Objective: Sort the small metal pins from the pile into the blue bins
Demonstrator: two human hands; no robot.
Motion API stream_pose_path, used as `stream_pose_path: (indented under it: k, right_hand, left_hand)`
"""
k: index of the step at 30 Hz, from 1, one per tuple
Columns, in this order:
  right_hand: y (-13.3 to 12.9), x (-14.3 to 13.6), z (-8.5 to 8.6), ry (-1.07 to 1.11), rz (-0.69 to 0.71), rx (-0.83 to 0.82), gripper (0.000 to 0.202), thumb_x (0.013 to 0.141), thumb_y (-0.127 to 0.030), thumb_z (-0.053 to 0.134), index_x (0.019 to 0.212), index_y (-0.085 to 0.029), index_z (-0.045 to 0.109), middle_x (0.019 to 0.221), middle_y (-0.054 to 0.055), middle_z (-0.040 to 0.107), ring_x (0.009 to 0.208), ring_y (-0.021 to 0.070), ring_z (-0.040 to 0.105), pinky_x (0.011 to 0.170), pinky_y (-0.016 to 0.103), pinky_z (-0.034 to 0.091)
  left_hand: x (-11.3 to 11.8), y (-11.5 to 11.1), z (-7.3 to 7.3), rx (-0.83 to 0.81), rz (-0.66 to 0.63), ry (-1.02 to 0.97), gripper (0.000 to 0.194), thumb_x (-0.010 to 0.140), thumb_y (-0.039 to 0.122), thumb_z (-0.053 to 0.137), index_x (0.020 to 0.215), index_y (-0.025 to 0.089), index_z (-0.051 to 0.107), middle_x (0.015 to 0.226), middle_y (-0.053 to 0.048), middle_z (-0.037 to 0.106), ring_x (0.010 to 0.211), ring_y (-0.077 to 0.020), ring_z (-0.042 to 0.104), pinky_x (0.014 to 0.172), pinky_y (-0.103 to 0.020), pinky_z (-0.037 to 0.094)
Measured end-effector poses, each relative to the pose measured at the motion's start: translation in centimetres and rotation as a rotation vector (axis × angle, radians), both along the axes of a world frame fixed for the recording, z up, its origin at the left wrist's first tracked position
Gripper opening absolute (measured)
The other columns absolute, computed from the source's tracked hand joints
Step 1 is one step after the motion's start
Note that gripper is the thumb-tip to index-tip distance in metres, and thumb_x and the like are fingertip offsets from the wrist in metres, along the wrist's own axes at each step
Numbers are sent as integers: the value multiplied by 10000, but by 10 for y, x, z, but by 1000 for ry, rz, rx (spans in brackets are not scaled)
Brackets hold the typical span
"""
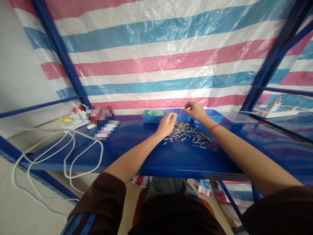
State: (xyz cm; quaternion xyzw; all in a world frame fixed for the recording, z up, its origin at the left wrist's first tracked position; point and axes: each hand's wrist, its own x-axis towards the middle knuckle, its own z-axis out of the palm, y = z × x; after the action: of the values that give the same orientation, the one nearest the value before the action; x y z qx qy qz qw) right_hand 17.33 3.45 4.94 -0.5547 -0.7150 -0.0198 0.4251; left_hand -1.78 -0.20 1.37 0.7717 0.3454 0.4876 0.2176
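Observation:
A loose heap of silver blind rivets [180, 130] lies on the blue tabletop, with a smaller, darker group of short metal pieces [202, 137] to its right. My left hand [168, 124] is at the heap's left edge, its fingertips pinched together; a thin pale sliver seems to show at their tips, too small to make out. Over the blue bins, my right hand [195, 110] has thumb and forefinger curled close together, and whatever is between them is unclear. One single rivet [199, 146] lies apart, nearer the front edge.
Behind the heap stand a blue bin [143, 118] with green packets [154, 113], a middle blue bin [171, 112] and a right blue bin [215, 114]. White cables [70, 156] loop over the left side. Blue posts [262, 71] and a striped sheet [156, 62] enclose the table.

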Motion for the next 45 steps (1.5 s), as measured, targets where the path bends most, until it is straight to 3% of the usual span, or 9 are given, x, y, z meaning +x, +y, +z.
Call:
stream_pose_path:
  k: [4, 8, 12, 17, 23, 27, 29, 37, 45]
  right_hand:
    - [-10, 4, 2, -181, 24, -26, 214, 743, -298, 515, 856, -153, 625, 867, 106, 674, 733, 207, 602, 724, 358, 445]
    - [-35, 9, 7, -325, 262, -288, 139, 695, -247, 525, 716, -178, 643, 707, 37, 659, 659, 163, 580, 645, 294, 438]
    - [-51, 6, 1, -442, 451, -488, 134, 680, -237, 532, 686, -192, 658, 661, 3, 650, 626, 142, 571, 610, 267, 430]
    - [-53, -2, -11, -524, 419, -512, 116, 665, -205, 545, 672, -190, 659, 681, 19, 660, 650, 161, 595, 620, 275, 420]
    - [-55, 2, -12, -586, 370, -434, 98, 683, -171, 512, 652, -182, 604, 648, 29, 620, 589, 154, 548, 591, 284, 391]
    - [-62, 3, -9, -367, 300, -261, 112, 749, -225, 483, 752, -174, 583, 720, 51, 621, 635, 165, 546, 634, 305, 407]
    - [-66, -1, -8, -183, 332, -243, 158, 792, -295, 470, 800, -171, 567, 767, 59, 623, 664, 169, 558, 643, 311, 427]
    - [-76, -21, -7, 179, 468, -308, 325, 761, -492, 572, 791, -169, 549, 677, 24, 562, 587, 130, 512, 544, 288, 427]
    - [-78, -25, -7, 367, 488, -490, 350, 766, -524, 576, 783, -174, 567, 655, 22, 555, 596, 125, 516, 539, 274, 435]
  left_hand:
    - [2, -1, -2, 7, -19, 22, 237, 896, 308, 417, 1025, 184, 573, 975, -52, 641, 847, -140, 601, 811, -285, 474]
    - [2, 1, -4, 15, -24, 33, 233, 888, 303, 431, 1013, 179, 583, 939, -50, 646, 839, -143, 602, 814, -292, 474]
    - [4, 0, -4, 19, -25, 42, 210, 877, 282, 450, 998, 185, 591, 992, -49, 649, 847, -143, 599, 827, -299, 472]
    - [5, -3, -5, 32, -50, 78, 207, 869, 263, 455, 995, 168, 589, 999, -58, 649, 897, -150, 598, 834, -288, 467]
    - [6, -1, -8, 47, -69, 98, 204, 867, 262, 461, 986, 163, 594, 1017, -66, 650, 927, -154, 594, 836, -295, 465]
    - [6, -1, -8, 25, -62, 75, 220, 833, 303, 534, 991, 164, 598, 964, -68, 658, 829, -143, 607, 810, -304, 479]
    - [6, -2, -8, 14, -87, 61, 227, 814, 326, 567, 967, 163, 603, 929, -63, 663, 800, -139, 610, 794, -301, 482]
    - [6, -9, -2, 27, -110, -41, 146, 818, 311, 557, 824, 166, 577, 785, -23, 655, 743, -119, 604, 721, -263, 470]
    - [5, -15, 4, 63, -100, -81, 123, 841, 281, 525, 838, 166, 569, 779, -18, 648, 726, -109, 597, 705, -249, 458]
